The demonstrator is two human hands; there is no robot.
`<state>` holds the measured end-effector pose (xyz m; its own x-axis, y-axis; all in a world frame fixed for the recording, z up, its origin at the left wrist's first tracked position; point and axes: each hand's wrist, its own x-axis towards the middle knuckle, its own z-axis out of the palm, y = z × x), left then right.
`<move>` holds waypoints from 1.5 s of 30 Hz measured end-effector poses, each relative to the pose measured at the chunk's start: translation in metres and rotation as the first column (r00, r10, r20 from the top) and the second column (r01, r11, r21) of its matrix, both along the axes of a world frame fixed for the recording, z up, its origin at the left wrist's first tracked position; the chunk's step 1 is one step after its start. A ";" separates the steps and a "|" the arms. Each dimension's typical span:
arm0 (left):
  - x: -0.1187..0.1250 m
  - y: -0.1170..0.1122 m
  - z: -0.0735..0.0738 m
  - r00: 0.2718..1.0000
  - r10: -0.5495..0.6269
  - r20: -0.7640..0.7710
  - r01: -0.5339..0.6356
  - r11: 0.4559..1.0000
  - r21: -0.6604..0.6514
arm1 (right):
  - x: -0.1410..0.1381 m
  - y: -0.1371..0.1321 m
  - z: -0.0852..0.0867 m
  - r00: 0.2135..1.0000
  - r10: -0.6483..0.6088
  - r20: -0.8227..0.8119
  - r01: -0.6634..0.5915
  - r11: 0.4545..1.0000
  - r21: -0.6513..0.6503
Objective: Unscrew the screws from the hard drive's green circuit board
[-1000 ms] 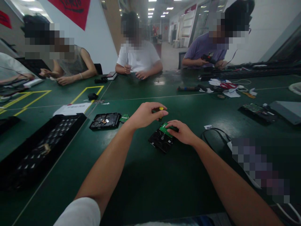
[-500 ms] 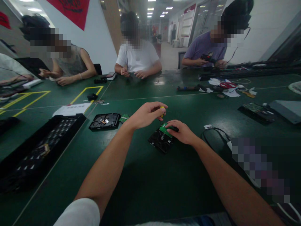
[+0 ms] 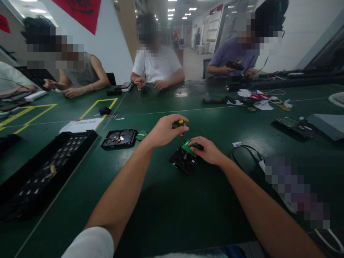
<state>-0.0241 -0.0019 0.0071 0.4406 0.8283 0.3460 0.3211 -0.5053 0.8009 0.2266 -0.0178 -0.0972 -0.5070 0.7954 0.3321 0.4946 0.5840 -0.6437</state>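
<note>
My left hand (image 3: 165, 130) is closed around a small screwdriver (image 3: 181, 123) with a yellow-topped handle, held upright with its thin shaft pointing down at the far edge of a black hard drive (image 3: 182, 161). That drive lies on the table, its green circuit board (image 3: 188, 146) facing up. From the right, my right hand (image 3: 208, 150) grips the drive, fingers across the board and the near side. Whether the screwdriver's tip touches a screw is too small to tell.
Left of my arms lie another hard drive (image 3: 119, 138), a loose green board (image 3: 141, 135) and a long black tray (image 3: 53, 161) with small parts. To the right are a further drive (image 3: 291, 127), a grey box (image 3: 328, 125) and a cable (image 3: 236, 157). Several people sit opposite.
My left hand has shifted slightly left, and the screwdriver has turned from tilted to upright over the drive's far edge. My right hand and the drive stay in place.
</note>
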 end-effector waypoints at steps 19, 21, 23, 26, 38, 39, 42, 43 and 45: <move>-0.001 -0.004 0.006 0.996 0.045 -0.082 -0.037 0.995 0.098 | 0.000 0.002 -0.003 1.000 0.007 0.008 -0.007 1.000 -0.005; -0.001 -0.004 0.007 0.994 0.064 -0.091 -0.053 0.991 0.124 | 0.000 0.002 -0.003 1.000 0.010 0.011 -0.010 1.000 -0.001; -0.002 -0.005 0.009 0.991 0.083 -0.110 -0.064 0.984 0.165 | 0.001 0.002 -0.003 1.000 0.010 0.010 -0.010 1.000 0.004; -0.002 -0.006 0.012 0.986 0.089 -0.141 -0.058 0.975 0.214 | 0.001 0.003 -0.005 1.000 0.010 0.006 -0.010 1.000 0.004; -0.002 -0.006 0.012 0.994 0.033 -0.108 -0.014 0.985 0.170 | 0.001 0.002 -0.002 1.000 0.010 0.024 -0.010 1.000 0.002; -0.001 -0.006 0.011 0.994 0.038 -0.104 -0.019 0.984 0.177 | 0.001 0.002 -0.002 1.000 0.011 0.024 -0.011 1.000 0.004; 0.002 -0.007 0.010 0.995 0.061 -0.082 -0.047 0.984 0.171 | 0.001 0.002 -0.003 1.000 0.009 0.022 -0.009 1.000 0.002; 0.004 -0.007 0.009 0.996 0.059 -0.065 -0.049 0.988 0.147 | 0.001 0.003 -0.004 1.000 0.011 0.019 -0.011 1.000 0.003; 0.006 -0.007 0.007 0.999 0.044 -0.025 -0.042 0.996 0.083 | 0.001 0.003 -0.004 1.000 0.016 0.013 -0.016 1.000 0.006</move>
<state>-0.0179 -0.0088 0.0142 0.4151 0.8160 0.4023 0.3646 -0.5543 0.7482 0.2273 -0.0150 -0.1012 -0.5239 0.7851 0.3303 0.4935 0.5959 -0.6336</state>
